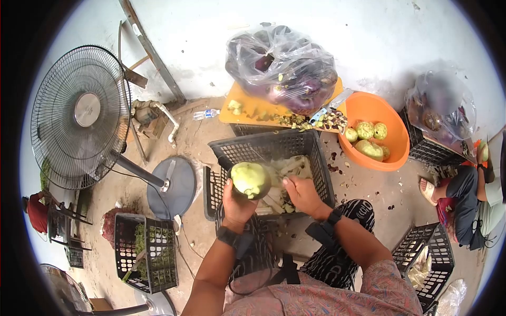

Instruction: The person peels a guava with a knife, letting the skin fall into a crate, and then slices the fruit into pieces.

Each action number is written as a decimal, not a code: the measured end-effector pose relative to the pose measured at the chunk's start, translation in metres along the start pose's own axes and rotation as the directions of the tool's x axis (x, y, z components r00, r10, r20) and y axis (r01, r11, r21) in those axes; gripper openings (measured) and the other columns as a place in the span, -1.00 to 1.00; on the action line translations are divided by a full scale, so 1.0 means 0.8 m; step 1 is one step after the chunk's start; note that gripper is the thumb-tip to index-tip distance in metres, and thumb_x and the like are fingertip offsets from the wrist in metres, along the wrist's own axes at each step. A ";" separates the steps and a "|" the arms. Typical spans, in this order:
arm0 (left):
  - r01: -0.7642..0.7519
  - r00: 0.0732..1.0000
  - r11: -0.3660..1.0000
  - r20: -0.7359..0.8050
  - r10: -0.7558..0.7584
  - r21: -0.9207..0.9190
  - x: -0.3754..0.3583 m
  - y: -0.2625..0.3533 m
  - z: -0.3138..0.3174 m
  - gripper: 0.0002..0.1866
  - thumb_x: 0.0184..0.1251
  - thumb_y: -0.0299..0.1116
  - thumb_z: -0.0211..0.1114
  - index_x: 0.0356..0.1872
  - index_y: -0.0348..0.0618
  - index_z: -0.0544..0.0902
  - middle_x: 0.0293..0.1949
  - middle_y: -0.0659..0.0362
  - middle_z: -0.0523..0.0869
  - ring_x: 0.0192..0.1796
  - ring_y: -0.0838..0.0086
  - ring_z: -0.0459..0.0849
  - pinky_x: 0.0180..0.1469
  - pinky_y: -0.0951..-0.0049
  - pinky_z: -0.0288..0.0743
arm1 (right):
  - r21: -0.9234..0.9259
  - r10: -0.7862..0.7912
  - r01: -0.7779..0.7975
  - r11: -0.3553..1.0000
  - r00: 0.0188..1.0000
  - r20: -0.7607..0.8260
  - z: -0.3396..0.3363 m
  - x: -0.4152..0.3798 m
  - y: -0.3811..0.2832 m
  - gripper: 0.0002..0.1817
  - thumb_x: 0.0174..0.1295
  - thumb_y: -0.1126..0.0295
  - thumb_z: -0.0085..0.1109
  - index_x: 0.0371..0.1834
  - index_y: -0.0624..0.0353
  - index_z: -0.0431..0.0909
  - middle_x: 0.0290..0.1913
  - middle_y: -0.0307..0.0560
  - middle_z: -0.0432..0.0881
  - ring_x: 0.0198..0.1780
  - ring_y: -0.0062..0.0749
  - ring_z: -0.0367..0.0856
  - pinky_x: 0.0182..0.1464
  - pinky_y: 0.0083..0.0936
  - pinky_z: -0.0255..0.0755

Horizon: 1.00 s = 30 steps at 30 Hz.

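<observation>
My left hand (240, 206) is wrapped round a big round eggplant (249, 179) from below and the left side. Pale green flesh shows on the eggplant's top, while dark skin remains round its edge. Just right of it, my right hand (305, 196) is closed, thumb toward the eggplant; what it grips is smeared and I cannot make it out. Both hands are over a black plastic crate (253, 145) between my knees, with long pale pieces (289, 166) inside.
Behind the crate, an orange board (232, 113) bears bagged eggplants (303, 87) and scraps. An orange basin (377, 163) holds several peeled eggplants (369, 150). A standing fan (87, 110) and a crate of greens (129, 253) are left; another person's leg (458, 197) is right.
</observation>
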<state>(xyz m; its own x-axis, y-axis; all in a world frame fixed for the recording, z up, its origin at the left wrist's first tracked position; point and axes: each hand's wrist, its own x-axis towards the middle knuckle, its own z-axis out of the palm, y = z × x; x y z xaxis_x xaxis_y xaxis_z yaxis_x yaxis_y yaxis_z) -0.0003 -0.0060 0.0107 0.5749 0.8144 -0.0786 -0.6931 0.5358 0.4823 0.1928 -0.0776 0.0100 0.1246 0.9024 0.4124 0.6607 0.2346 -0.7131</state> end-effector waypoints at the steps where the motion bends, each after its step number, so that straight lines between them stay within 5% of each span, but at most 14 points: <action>1: -0.025 1.000 0.999 0.011 0.025 0.032 0.002 -0.002 -0.001 -0.36 0.33 0.12 0.07 0.28 -0.12 0.40 0.26 0.08 0.49 0.30 0.20 0.44 0.38 0.10 0.25 | 0.118 0.109 -0.113 0.987 0.993 0.041 0.006 0.000 -0.004 -0.64 0.37 0.21 0.00 -0.43 0.31 0.43 -0.58 0.21 0.45 -0.52 0.12 0.46 -0.41 -0.17 0.32; 3: -0.025 0.998 0.996 0.054 0.020 0.080 0.005 -0.003 -0.003 -0.32 0.30 0.07 0.16 0.33 -0.13 0.33 0.30 0.06 0.44 0.33 0.18 0.41 0.40 0.10 0.22 | 0.233 0.212 -0.227 0.946 0.973 0.090 0.018 0.001 -0.008 -0.61 0.36 0.15 -0.01 -0.39 0.32 0.47 -0.53 0.23 0.51 -0.44 0.18 0.50 -0.34 -0.14 0.34; 5: 0.020 0.996 0.983 0.084 -0.035 0.180 0.004 -0.005 -0.003 -0.30 0.30 0.08 0.16 0.35 -0.11 0.30 0.32 0.06 0.41 0.34 0.16 0.40 0.40 0.06 0.21 | 0.269 0.189 -0.197 0.943 0.980 0.057 0.029 0.001 -0.007 -0.62 0.44 0.20 -0.06 -0.33 0.38 0.46 -0.61 0.10 0.34 -0.56 -0.34 0.30 -0.41 -0.33 0.29; 9: 0.144 0.980 0.966 0.101 -0.169 0.215 -0.003 0.001 0.010 -0.25 0.31 0.15 0.12 0.42 -0.02 0.21 0.39 0.08 0.32 0.36 0.08 0.36 0.32 -0.13 0.28 | 0.329 0.200 -0.194 0.924 0.980 0.016 0.020 0.006 -0.009 -0.62 0.44 0.20 -0.07 -0.30 0.38 0.46 -0.60 0.12 0.37 -0.57 -0.30 0.30 -0.42 -0.33 0.30; 11: 0.173 0.980 0.972 0.075 -0.187 0.158 -0.002 0.002 0.015 -0.25 0.32 0.16 0.11 0.42 0.00 0.20 0.39 0.08 0.31 0.36 0.06 0.36 0.29 -0.17 0.31 | 0.308 0.195 -0.191 0.932 0.981 0.016 0.017 0.009 -0.007 -0.65 0.37 0.18 -0.03 -0.33 0.29 0.50 -0.52 0.22 0.52 -0.44 0.15 0.52 -0.36 -0.16 0.35; 15: 0.183 0.964 0.947 0.143 -0.226 0.264 0.003 -0.002 -0.002 -0.23 0.24 0.11 0.21 0.39 -0.05 0.24 0.34 0.07 0.39 0.34 0.09 0.39 0.29 -0.14 0.33 | 0.217 0.094 -0.088 0.972 0.995 -0.020 0.013 0.009 -0.003 -0.67 0.42 0.22 -0.06 -0.24 0.33 0.49 -0.55 0.22 0.46 -0.54 0.02 0.43 -0.43 -0.28 0.32; 17: 0.101 0.982 0.971 0.135 -0.132 0.215 0.002 -0.007 -0.012 -0.24 0.17 -0.05 0.29 0.37 -0.11 0.27 0.30 0.06 0.43 0.33 0.14 0.40 0.35 -0.04 0.26 | 0.183 0.114 -0.102 0.978 0.992 -0.057 0.006 0.010 -0.015 -0.71 0.35 0.19 -0.01 -0.21 0.23 0.51 -0.47 0.17 0.60 -0.40 0.15 0.57 -0.37 -0.11 0.40; 21: 0.024 0.995 0.983 0.089 -0.041 0.180 -0.001 -0.005 -0.003 -0.26 0.11 -0.19 0.34 0.34 -0.14 0.30 0.26 0.09 0.46 0.34 0.21 0.39 0.43 0.10 0.15 | 0.010 0.030 -0.029 1.000 0.998 -0.057 -0.007 0.003 -0.028 -0.72 0.33 0.18 0.02 -0.20 0.19 0.51 -0.48 0.12 0.60 -0.41 0.13 0.58 -0.38 -0.07 0.42; 30: -0.078 0.990 0.985 0.128 0.059 0.154 0.003 -0.006 -0.004 -0.26 0.10 -0.34 0.28 0.36 -0.10 0.21 0.21 0.07 0.44 0.28 0.17 0.40 0.36 0.06 0.22 | -0.050 -0.081 0.084 0.995 0.995 0.058 0.006 -0.004 -0.024 -0.76 0.30 0.23 0.07 -0.29 0.20 0.44 -0.49 0.10 0.56 -0.46 0.08 0.55 -0.43 -0.16 0.41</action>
<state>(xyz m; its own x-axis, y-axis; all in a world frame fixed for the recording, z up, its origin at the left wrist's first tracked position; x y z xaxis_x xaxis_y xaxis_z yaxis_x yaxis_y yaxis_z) 0.0029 -0.0061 0.0059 0.5840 0.8094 0.0622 -0.6608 0.4295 0.6156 0.1757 -0.0836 0.0197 0.0270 0.8999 0.4353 0.7049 0.2916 -0.6466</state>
